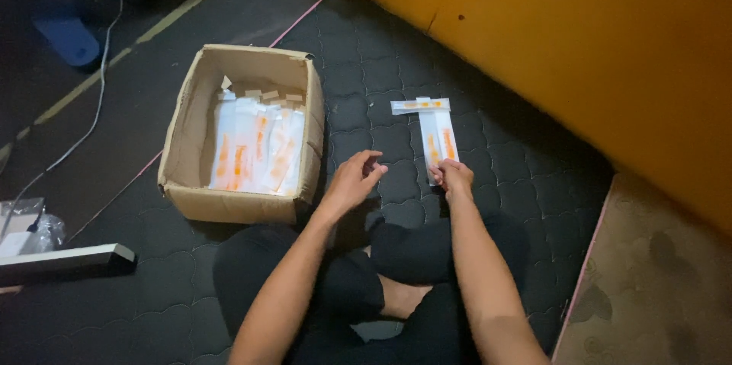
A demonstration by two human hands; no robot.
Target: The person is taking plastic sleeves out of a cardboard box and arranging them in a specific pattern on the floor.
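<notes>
A few white-and-orange flat packets (438,140) lie on the dark quilted mat (366,98) right of centre, one set crosswise on top. The right hand (456,178) pinches their near end, fingers together. The left hand (352,179) hovers beside them, fingers loosely apart, empty. Many more packets remain in the cardboard box (191,132) at left.

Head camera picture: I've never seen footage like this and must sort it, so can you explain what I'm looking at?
The camera sits on a person's head and looks down at their own arms and crossed legs on a dark quilted mat. The right hand touches the near end of a small stack of long white packets with orange markings; one more packet lies crosswise at the far end. The left hand hovers empty beside them. To the left stands an open cardboard box holding more such packets.
</notes>
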